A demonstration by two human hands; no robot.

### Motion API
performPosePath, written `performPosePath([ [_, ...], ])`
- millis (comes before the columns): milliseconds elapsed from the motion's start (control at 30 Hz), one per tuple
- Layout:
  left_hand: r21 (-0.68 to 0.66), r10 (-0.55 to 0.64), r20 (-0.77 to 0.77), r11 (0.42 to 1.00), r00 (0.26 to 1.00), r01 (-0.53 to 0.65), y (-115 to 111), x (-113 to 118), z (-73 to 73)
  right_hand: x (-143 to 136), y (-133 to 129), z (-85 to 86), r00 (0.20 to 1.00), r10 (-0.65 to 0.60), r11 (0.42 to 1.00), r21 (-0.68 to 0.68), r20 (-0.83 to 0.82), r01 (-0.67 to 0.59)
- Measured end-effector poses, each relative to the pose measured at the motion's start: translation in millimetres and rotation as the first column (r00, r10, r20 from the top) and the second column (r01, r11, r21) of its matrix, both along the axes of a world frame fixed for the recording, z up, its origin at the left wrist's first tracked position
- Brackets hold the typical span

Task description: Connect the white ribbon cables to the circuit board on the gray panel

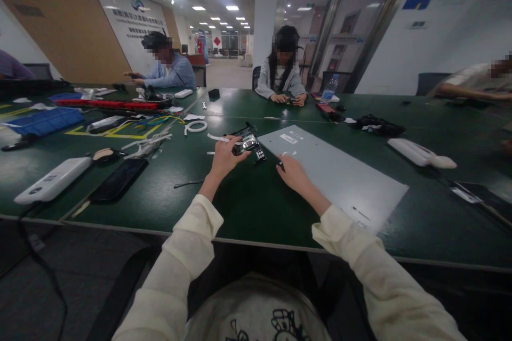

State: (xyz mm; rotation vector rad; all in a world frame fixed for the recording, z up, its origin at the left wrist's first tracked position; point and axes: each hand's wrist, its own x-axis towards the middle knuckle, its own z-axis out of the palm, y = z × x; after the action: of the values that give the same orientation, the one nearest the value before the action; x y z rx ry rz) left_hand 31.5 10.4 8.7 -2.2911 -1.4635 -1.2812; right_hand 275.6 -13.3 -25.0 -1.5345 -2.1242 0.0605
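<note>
My left hand [226, 157] is on the near-left side of a small electronic assembly [250, 143], with a black frame, metal parts and a circuit board. The thumb and fingers hold its left part, and the palm hides some of it. Thin white strips [218, 138] lie by the fingers. My right hand [296, 173] is at the left edge of a large grey panel [332, 170], fingers slightly bent and apart. Close to its fingertips is a small pale strip [294, 153]; whether they touch it, I cannot tell.
On the left are a black phone [119, 180], a white power bank [54, 180], a blue tray [48, 121] and loose cables [148, 145]. A white device [420, 153] lies right. A bottle [329, 88] stands farther back. Other people sit around the green table [248, 213].
</note>
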Motion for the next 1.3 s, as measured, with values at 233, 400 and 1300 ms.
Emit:
performPosePath([
  [233, -0.015, -0.059, -0.110, 0.998, 0.992, 0.058, -1.4, 0.6, 1.3, 1.6, -2.6, -1.2, 0.995, 0.095, 0.992, -0.088, -0.003, -0.095],
  [400, -0.038, -0.093, -0.169, 0.995, 0.981, 0.088, -4.0, 0.6, 7.5, -2.9, -11.6, 7.4, 0.990, 0.127, 0.984, -0.122, -0.054, -0.133],
  [1300, -0.189, -0.337, -0.380, 0.940, 0.861, 0.284, -14.2, 58.6, -11.3, -53.7, -106.3, 26.0, 0.630, 0.776, 0.620, -0.137, -0.044, -0.773],
])
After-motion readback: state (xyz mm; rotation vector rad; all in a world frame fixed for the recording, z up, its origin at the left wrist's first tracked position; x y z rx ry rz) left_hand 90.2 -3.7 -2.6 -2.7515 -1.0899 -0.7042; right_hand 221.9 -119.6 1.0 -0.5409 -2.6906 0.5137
